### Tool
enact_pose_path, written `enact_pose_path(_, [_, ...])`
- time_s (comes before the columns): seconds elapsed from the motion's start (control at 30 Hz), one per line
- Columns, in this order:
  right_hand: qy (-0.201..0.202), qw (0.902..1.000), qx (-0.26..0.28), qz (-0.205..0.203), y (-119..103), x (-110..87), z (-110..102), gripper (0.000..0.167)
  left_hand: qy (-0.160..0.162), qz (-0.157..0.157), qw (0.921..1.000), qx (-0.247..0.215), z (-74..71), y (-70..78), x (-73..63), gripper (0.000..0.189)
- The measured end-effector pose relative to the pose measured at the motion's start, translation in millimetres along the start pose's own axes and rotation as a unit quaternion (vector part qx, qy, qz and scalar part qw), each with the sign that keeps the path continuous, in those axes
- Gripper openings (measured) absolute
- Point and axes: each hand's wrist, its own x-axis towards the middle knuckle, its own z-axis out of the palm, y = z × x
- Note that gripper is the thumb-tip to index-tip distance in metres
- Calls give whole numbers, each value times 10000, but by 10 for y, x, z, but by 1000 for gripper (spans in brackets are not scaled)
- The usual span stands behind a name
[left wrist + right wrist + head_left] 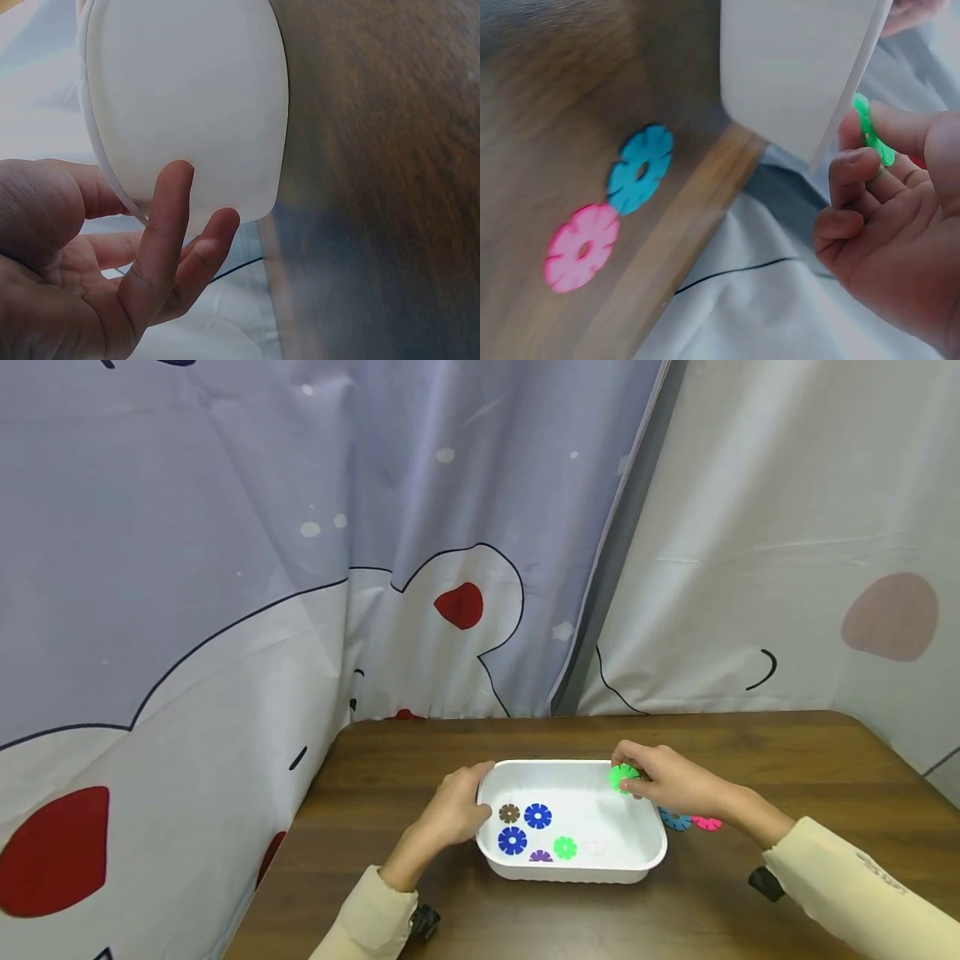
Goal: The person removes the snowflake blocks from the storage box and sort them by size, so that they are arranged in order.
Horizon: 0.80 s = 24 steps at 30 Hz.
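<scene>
A white plastic basin (645,852) stands on the table, and my left hand (453,806) grips its left end. In the left wrist view the thumb of that hand (97,262) goes over the rim while fingertips rest on the outer wall. Between the thumb and fingers of my right hand (671,777) a green snowflake disc (621,775) is pinched, held over the basin's right end. A bit of red shows behind it in the right wrist view. Inside the basin lie blue discs (537,816), a brown disc (509,813), a purple disc (541,856) and another green disc (566,847).
Right of the basin, a teal disc (640,169) and a pink disc (582,248) lie touching on the wooden table (720,902). A printed curtain (435,485) hangs behind the table's far edge.
</scene>
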Motion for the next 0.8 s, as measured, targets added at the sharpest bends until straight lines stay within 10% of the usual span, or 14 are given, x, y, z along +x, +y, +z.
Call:
enact_pose_path(0.43, [510,9949,850,162,208,-322,-213,19,25,9,10000,-15,28,4,6,64])
enact_pose_path(0.8, [886,9928,319,744,596,-690,-295,13,57,131,9999,19,14,-15,-2,64])
